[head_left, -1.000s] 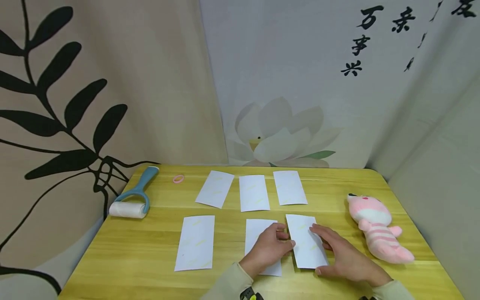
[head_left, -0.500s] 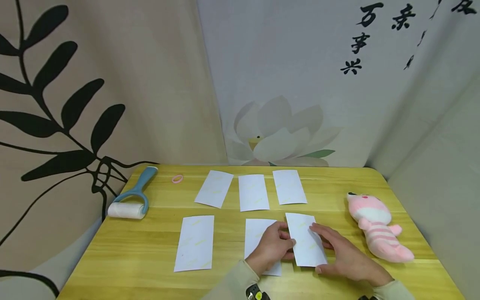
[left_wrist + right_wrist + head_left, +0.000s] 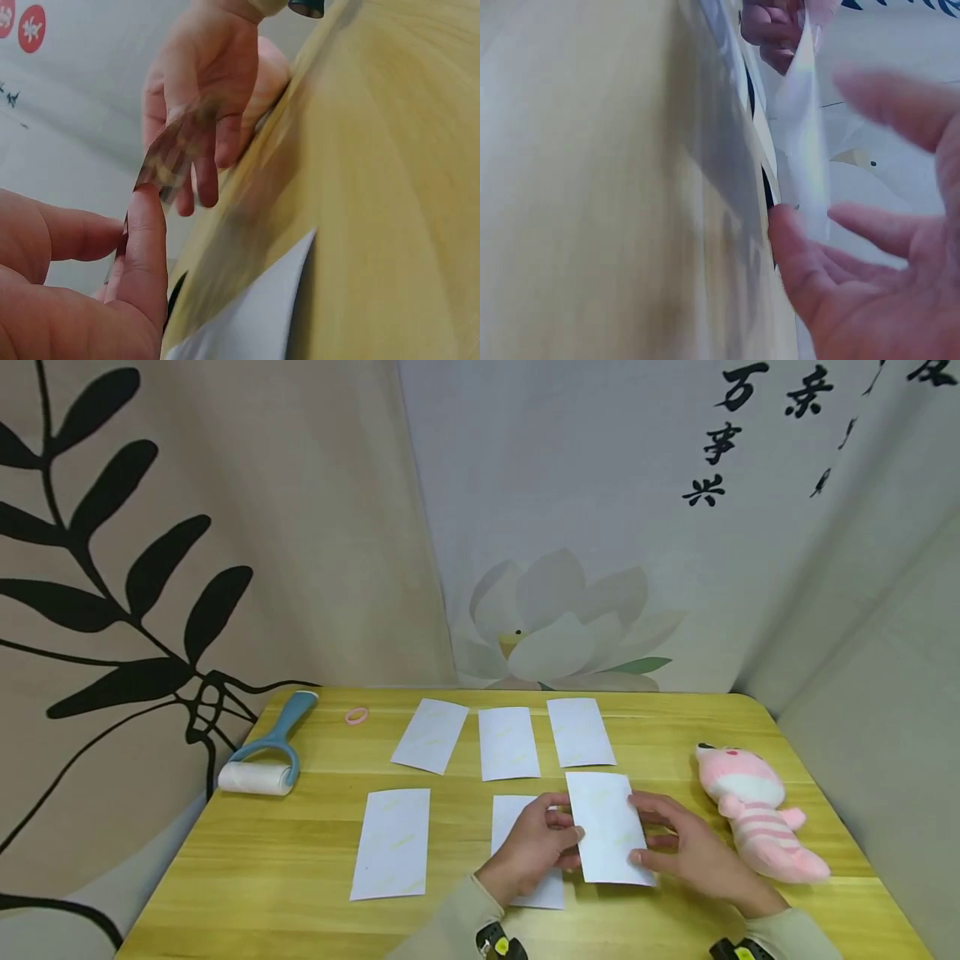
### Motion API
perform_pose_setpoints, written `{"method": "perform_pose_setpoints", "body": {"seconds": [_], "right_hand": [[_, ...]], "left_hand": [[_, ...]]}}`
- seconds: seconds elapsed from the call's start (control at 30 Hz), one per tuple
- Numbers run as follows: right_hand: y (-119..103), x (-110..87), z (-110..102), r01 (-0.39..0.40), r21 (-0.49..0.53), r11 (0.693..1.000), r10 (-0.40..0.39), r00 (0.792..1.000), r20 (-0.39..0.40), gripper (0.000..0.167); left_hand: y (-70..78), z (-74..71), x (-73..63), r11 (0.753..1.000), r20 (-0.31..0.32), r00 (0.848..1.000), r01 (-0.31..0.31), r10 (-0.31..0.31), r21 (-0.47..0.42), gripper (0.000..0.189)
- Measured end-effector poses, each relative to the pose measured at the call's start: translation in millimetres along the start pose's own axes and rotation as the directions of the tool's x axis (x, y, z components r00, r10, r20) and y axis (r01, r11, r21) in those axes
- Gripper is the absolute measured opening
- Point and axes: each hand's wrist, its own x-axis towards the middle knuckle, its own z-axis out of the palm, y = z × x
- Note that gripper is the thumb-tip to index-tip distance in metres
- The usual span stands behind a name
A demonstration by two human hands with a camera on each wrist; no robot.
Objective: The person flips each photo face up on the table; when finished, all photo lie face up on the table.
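A white card [image 3: 609, 831] with faint yellow marks is raised off the table near the front, between both hands. My left hand [image 3: 531, 850] pinches its left edge between thumb and fingers. On its far side in the left wrist view, the card [image 3: 171, 154] shows a blurred brownish surface. At the right edge is my right hand [image 3: 693, 847], its fingers parted and loosely bent. The right wrist view has the right fingers [image 3: 885, 229] spread around the card without gripping it. Beneath the left hand lies another white card [image 3: 513, 812], partly covered.
One white card [image 3: 391, 843] lies front left, and a back row has three more, including the middle card [image 3: 509, 743]. A blue-handled lint roller [image 3: 258, 777] and a pink ring [image 3: 356, 716] are at the left. A pink plush toy [image 3: 757, 814] lies on the right.
The card between the hands has risen and shifted slightly away from the person and to the left. The left hand keeps hold; the right hand has moved up beside it, its fingers off the card's face.
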Motion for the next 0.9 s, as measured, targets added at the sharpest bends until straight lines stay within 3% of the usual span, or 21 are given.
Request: {"method": "perform_pose_setpoints", "body": {"seconds": [0.1, 0.17, 0.27, 0.47, 0.73, 0.9], "right_hand": [[-4, 4.0, -1, -0.125, 0.049, 0.991, 0.127, 0.99, -0.059, 0.068], [-7, 6.8, -2, -0.165, 0.074, 0.983, 0.172, 0.981, -0.092, 0.064], [-13, 11.3, -2, -0.194, 0.106, 0.975, 0.207, 0.969, -0.135, 0.06], [-24, 19.0, -2, -0.217, 0.179, 0.96, 0.244, 0.959, -0.144, 0.045], [-37, 27.3, -3, -0.102, 0.163, 0.981, 0.133, 0.973, -0.187, 0.026], [-44, 29.2, -4, -0.011, 0.136, 0.991, 0.039, 0.978, -0.204, 0.018]], "left_hand": [[4.2, -4.0, -1.2, 1.0, 0.01, 1.0, -0.01, 0.01, -0.01, 0.047], [7.1, -6.4, -2.5, 1.0, 0.017, 1.0, -0.018, 0.018, -0.004, 0.045], [9.6, -10.0, -3.9, 0.999, 0.021, 0.999, -0.032, 0.032, 0.005, 0.042], [16.8, -16.7, -6.5, 0.997, 0.013, 0.997, -0.082, 0.082, 0.014, 0.031], [31.0, -25.1, -9.0, 0.98, -0.022, 0.984, -0.176, 0.179, 0.093, 0.02], [36.7, -28.0, -10.7, 0.935, -0.069, 0.953, -0.272, 0.294, 0.227, 0.017]]}}
